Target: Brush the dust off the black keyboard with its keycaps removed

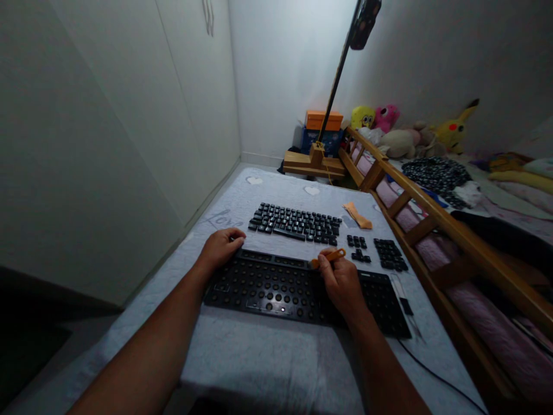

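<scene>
A black keyboard frame point(276, 288) with its keycaps taken off lies on a pale cloth-covered table point(259, 357). My left hand point(221, 249) rests curled on the frame's upper left corner, pressing on it. My right hand point(343, 282) is closed around a small orange tool point(332, 255) whose tip touches the frame's top edge. Behind the frame the removed black keycaps point(298, 222) are laid out in keyboard order, with smaller groups of keycaps point(358, 249) and a numpad block point(390, 254) to the right.
An orange cloth point(358, 215) lies behind the keycaps. A black cable point(436, 374) runs off the table's right side. A wooden bed rail point(432, 222) borders the right, with plush toys point(453, 132) beyond. A dark pole on a wooden stand point(315, 161) rises at the far end. White wardrobe doors line the left.
</scene>
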A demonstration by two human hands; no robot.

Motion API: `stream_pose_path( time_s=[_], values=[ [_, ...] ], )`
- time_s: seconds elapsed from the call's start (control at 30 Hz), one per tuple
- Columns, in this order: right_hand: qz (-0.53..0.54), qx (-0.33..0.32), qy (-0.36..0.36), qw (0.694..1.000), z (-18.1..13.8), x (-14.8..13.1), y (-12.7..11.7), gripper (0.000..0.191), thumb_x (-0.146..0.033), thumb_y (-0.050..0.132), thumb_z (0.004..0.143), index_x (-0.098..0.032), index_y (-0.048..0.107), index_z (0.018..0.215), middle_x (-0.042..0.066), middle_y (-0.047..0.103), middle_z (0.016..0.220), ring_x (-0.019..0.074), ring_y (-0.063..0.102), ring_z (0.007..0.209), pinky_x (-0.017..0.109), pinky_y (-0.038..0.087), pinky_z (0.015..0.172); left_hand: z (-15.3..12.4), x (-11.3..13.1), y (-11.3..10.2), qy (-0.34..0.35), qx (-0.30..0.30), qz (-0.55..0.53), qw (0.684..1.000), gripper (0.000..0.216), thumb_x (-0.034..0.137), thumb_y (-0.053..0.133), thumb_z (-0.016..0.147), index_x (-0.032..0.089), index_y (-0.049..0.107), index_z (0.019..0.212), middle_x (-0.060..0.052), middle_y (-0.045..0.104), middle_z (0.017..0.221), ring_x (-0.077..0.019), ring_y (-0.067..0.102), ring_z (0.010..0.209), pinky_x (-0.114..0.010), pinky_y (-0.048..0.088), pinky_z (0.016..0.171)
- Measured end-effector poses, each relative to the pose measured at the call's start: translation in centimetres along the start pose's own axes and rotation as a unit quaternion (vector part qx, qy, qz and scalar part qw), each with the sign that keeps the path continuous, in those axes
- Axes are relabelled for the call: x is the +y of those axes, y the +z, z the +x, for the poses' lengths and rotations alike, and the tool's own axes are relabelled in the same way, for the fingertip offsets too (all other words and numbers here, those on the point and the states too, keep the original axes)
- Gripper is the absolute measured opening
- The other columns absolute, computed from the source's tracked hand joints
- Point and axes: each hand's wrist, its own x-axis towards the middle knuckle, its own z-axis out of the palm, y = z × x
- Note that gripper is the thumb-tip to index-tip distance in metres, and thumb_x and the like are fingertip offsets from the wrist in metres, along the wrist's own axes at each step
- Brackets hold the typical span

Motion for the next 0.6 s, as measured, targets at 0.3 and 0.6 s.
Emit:
stream_pose_path(
  time_s=[0.3,0.6],
  values=[
    [0.003,-0.027,0.045,0.999,1.0,-0.4,-1.1,0.03,-0.04,0.046,0.095,-0.018,0.065,0.088,0.003,0.067,0.063,0.0198,0.064,0.058,0.028,0.045,0.056,0.0,-0.1,0.1,0.003,0.001,-0.004,1.0,0.035,0.045,0.056,0.074,0.02,0.074,0.089,-0.006,0.076,0.092,-0.0245,0.069,0.086,-0.034,0.051,0.082],
    [-0.017,-0.083,0.043,0.995,2.6,-1.6,-0.3,0.028,-0.035,0.047,0.093,-0.016,0.066,0.088,0.007,0.072,0.073,0.0217,0.068,0.067,0.029,0.048,0.062,-0.2,0.1,0.0,0.011,0.005,0.003,1.0,0.034,0.045,0.055,0.075,0.02,0.074,0.088,-0.006,0.076,0.091,-0.0246,0.069,0.087,-0.034,0.05,0.082]
  ],
)
